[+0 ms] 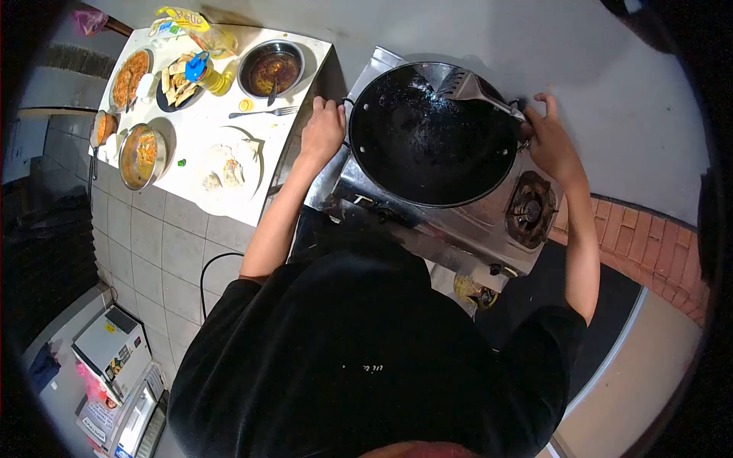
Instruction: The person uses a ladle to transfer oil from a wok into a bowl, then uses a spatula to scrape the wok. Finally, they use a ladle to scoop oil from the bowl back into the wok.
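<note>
A large black wok (427, 153) sits on the left side of a steel gas stove (481, 221), and its inside looks dark and shiny. My left hand (324, 131) is at the wok's left loop handle, fingers curled against it. At the opposite rim my right hand (551, 146) closes round the handle of a metal slotted spatula (463, 87), with one finger sticking out. The spatula's blade rests over the far right part of the wok. My right fingers are also close to the wok's right handle, but whether they grip it is hidden.
A bare burner (530, 211) lies on the stove's right. Left of me, a white table (183, 183) bears a white plate (217, 197) with food scraps, a fork (267, 112), a bowl of dark sauce (271, 69), a steel pot (142, 156) and an oil bottle (217, 82).
</note>
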The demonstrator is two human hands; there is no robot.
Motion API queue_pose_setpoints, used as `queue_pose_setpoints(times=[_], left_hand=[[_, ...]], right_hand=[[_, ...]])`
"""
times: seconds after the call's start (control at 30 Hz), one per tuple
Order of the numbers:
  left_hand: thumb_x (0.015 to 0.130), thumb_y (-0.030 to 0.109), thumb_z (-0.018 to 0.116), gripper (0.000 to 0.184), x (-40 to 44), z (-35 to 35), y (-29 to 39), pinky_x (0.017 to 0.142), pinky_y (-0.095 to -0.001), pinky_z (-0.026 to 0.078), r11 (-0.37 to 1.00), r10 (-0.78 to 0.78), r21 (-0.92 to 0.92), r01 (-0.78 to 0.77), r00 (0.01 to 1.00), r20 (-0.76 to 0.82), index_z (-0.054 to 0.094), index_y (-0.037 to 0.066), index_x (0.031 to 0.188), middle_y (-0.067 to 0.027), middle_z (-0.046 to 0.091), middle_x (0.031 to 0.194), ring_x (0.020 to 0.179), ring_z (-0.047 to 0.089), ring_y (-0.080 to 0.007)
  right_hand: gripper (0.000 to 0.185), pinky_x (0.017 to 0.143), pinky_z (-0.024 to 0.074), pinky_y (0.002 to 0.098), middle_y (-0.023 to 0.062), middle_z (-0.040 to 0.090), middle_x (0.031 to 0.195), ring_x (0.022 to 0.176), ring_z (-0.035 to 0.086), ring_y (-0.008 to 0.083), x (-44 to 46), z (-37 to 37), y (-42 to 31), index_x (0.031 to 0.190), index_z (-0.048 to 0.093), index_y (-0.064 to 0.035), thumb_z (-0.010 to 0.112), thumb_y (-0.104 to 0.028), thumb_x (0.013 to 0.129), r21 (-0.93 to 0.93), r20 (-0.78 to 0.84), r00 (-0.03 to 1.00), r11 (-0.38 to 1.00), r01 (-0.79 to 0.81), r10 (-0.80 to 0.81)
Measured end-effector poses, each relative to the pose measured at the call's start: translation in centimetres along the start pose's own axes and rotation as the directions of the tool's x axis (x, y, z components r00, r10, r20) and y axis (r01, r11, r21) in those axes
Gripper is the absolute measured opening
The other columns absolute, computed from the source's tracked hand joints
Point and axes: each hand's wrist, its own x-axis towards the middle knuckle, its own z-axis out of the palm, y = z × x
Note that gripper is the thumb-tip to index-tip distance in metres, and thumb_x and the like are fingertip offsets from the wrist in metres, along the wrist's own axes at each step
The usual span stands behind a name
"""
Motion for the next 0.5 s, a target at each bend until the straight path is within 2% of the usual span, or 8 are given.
queue_pose_setpoints(times=[0.03, 0.1, 0.2, 0.3, 0.33, 0.4, 0.43, 0.5], left_hand=[[0.101, 0.028, 0.043, 0.033, 0.0, 0.0, -0.1, 0.075, -0.0555, 0.052, 1.000, 0.000, -0.003, 0.000, 1.000, 0.000, 0.055, -0.003, 0.101, -0.0263, 0.049, 0.112, 0.089, 0.061, -0.0479], [0.100, 0.027, 0.043, 0.033, 0.0, 0.0, -0.2, 0.076, -0.0558, 0.052, 1.000, 0.004, -0.024, -0.004, 1.000, 0.001, 0.055, -0.004, 0.101, -0.0265, 0.049, 0.112, 0.089, 0.061, -0.0481], [0.100, 0.026, 0.043, 0.033, -0.2, 0.2, -0.2, 0.076, -0.0553, 0.052, 0.998, 0.013, -0.056, -0.015, 0.999, -0.035, 0.055, -0.004, 0.100, -0.0271, 0.050, 0.110, 0.089, 0.060, -0.0485], [0.100, 0.024, 0.044, 0.032, -0.3, 0.7, -0.6, 0.076, -0.0543, 0.053, 0.996, -0.026, -0.081, 0.022, 0.999, -0.043, 0.055, -0.005, 0.098, -0.0288, 0.050, 0.107, 0.088, 0.060, -0.0495], [0.099, 0.022, 0.045, 0.032, -0.2, 1.0, -0.9, 0.075, -0.0532, 0.053, 0.995, -0.016, -0.100, 0.010, 0.998, -0.065, 0.055, -0.008, 0.096, -0.0330, 0.051, 0.106, 0.087, 0.060, -0.0504], [0.099, 0.021, 0.046, 0.032, 0.0, 1.3, -1.3, 0.074, -0.0527, 0.053, 0.994, -0.020, -0.110, 0.012, 0.997, -0.074, 0.055, -0.010, 0.095, -0.0352, 0.050, 0.107, 0.085, 0.060, -0.0506], [0.099, 0.020, 0.046, 0.033, 0.2, 1.2, -1.6, 0.074, -0.0523, 0.054, 0.994, -0.018, -0.112, 0.007, 0.996, -0.090, 0.055, -0.011, 0.094, -0.0373, 0.050, 0.107, 0.083, 0.060, -0.0509], [0.099, 0.019, 0.046, 0.033, 0.6, 1.0, -2.2, 0.074, -0.0518, 0.054, 0.994, -0.017, -0.112, 0.006, 0.995, -0.099, 0.055, -0.012, 0.094, -0.0386, 0.049, 0.107, 0.082, 0.061, -0.0509]], right_hand=[[0.017, 0.088, 0.0441, 0.0488, 0.0202, 0.039, 0.131, 0.107, 0.054, 0.0440, 0.6, 0.1, 0.1, 0.108, 0.056, -0.0013, 0.054, -0.008, 0.092, -0.003, 0.000, 1.000, 1.000, -0.001, 0.001], [0.017, 0.086, 0.0452, 0.0470, 0.0221, 0.039, 0.125, 0.099, 0.055, 0.0450, 1.7, 0.7, 0.2, 0.108, 0.055, 0.0004, 0.053, -0.007, 0.093, 0.126, 0.073, 0.997, 0.992, 0.028, -0.038], [0.017, 0.086, 0.0450, 0.0470, 0.0215, 0.040, 0.119, 0.096, 0.054, 0.0439, 3.0, 1.7, -0.1, 0.107, 0.056, 0.0014, 0.053, -0.007, 0.093, 0.200, 0.028, 0.994, 0.975, 0.093, -0.101], [0.018, 0.086, 0.0454, 0.0473, 0.0197, 0.041, 0.117, 0.095, 0.054, 0.0421, 3.4, 1.6, -0.9, 0.108, 0.057, 0.0000, 0.054, -0.008, 0.092, 0.171, 0.011, 0.994, 0.980, 0.103, -0.106], [0.018, 0.086, 0.0454, 0.0473, 0.0197, 0.041, 0.117, 0.095, 0.054, 0.0421, 3.7, 1.7, -1.1, 0.108, 0.057, 0.0000, 0.054, -0.008, 0.092, 0.166, 0.020, 0.994, 0.981, 0.104, -0.109], [0.021, 0.085, 0.0460, 0.0486, 0.0174, 0.043, 0.117, 0.094, 0.054, 0.0420, 4.0, 2.0, -1.8, 0.110, 0.060, -0.0044, 0.056, -0.011, 0.091, -0.012, 0.067, 0.977, 0.979, 0.203, -0.202], [0.021, 0.085, 0.0460, 0.0486, 0.0174, 0.043, 0.117, 0.094, 0.054, 0.0420, 4.2, 2.0, -2.4, 0.110, 0.060, -0.0044, 0.056, -0.011, 0.091, -0.016, 0.069, 0.977, 0.979, 0.205, -0.204], [0.023, 0.083, 0.0461, 0.0504, 0.0151, 0.044, 0.117, 0.091, 0.054, 0.0417, 4.7, 2.0, -3.6, 0.112, 0.062, -0.0092, 0.058, -0.015, 0.090, -0.174, 0.176, 0.978, 0.974, 0.142, -0.112]])
